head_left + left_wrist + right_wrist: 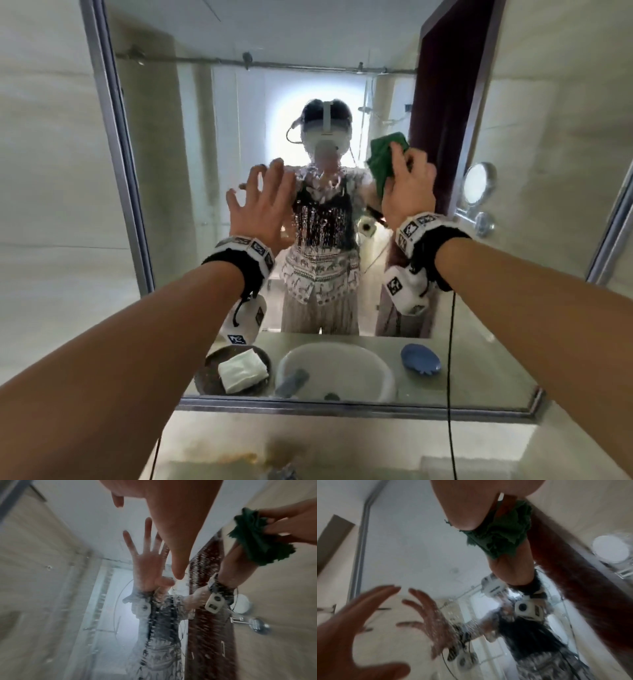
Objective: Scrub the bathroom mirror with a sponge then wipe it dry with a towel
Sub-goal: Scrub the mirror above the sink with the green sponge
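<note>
I see the green sponge (385,161) bunched up in my right hand (407,185), fingers curled over it and pressing it against the mirror (205,137), up at head height and right of my reflection. On the right wrist view the sponge (501,534) spills out ragged below the palm. My left hand (263,202) is apart from the sponge, to its left and a little lower, fingers spread and straight, holding nothing; whether the fingertips touch the glass I cannot tell. Between the hands the glass is streaked with white foam (318,212). Below my left wrist, reflected, a folded white towel (242,370) lies on a dark dish (212,363) beside the basin (342,359); a blue dish (420,358) sits below my right wrist.
</note>
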`<state>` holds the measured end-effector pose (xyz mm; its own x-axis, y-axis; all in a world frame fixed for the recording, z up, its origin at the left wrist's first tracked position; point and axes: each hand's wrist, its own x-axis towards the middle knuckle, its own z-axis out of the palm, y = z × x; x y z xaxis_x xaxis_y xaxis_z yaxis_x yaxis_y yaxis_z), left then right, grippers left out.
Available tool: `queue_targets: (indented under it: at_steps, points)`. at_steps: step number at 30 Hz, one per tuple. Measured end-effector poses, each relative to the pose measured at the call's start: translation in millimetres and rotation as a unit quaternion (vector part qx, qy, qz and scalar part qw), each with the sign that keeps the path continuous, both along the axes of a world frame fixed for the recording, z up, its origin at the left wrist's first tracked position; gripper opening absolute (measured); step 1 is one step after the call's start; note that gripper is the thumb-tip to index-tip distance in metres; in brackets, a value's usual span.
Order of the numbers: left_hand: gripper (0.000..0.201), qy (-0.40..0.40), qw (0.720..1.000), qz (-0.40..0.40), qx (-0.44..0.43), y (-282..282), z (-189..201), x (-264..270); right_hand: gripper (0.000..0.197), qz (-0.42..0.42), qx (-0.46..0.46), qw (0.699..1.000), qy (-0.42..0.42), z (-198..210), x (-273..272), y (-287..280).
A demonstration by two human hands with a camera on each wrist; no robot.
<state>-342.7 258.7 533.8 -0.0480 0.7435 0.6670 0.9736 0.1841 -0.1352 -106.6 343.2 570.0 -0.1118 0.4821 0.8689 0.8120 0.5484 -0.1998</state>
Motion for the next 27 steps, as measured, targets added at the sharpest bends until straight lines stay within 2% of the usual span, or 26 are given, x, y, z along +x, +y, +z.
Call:
queue_targets:
  at_steps: [3, 6, 8, 11, 17, 21, 23, 24, 26, 27]
  points:
    - [0.135, -0.027, 0.999, 0.029, 0.000, -11.5, -0.9, -33.5, 0.052, -0.007, 0.017, 0.999, 0.046, 24.6, -20.1, 0.1]
    - [0.143, -0.052, 0.998, 0.038, -0.007, -14.1, -6.4, -62.1, 0.051, 0.038, 0.026, 0.999, 0.018, 22.7, -30.8, -2.9]
    - [0.147, -0.055, 0.997, 0.043, -0.022, -12.4, -10.3, -73.4, 0.050, 0.052, 0.033, 0.996, -0.062, 9.2, -35.3, -2.8]
    - [0.150, -0.052, 0.997, 0.043, -0.041, -7.6, -16.1, -75.7, 0.056, 0.077, 0.069, 0.977, -0.187, -21.3, -41.2, 0.2]
    - [0.153, -0.060, 0.997, 0.034, -0.046, -3.1, -19.6, -72.7, 0.058, 0.086, 0.087, 0.935, -0.333, -70.0, -50.0, 10.2]
    - [0.154, -0.070, 0.996, 0.023, -0.049, -2.6, -20.1, -74.4, 0.049, 0.113, 0.089, 0.899, -0.414, -72.0, -52.2, 9.9]
    - [0.155, -0.079, 0.996, 0.015, -0.047, -1.6, -20.3, -74.1, 0.050, 0.099, 0.106, 0.907, -0.395, -61.0, -48.3, 7.4]
    - [0.155, -0.080, 0.996, 0.011, -0.045, -1.3, -20.6, -74.4, 0.050, 0.087, 0.110, 0.927, -0.348, -54.5, -47.0, 4.2]
    - [0.155, -0.078, 0.996, 0.009, -0.042, 0.2, -22.2, -76.2, 0.050, 0.066, 0.107, 0.977, -0.173, -36.5, -48.1, -6.6]
    - [0.155, -0.077, 0.996, 0.009, -0.041, 0.8, -22.5, -77.3, 0.049, 0.049, 0.092, 0.991, -0.079, -27.0, -52.6, -6.0]
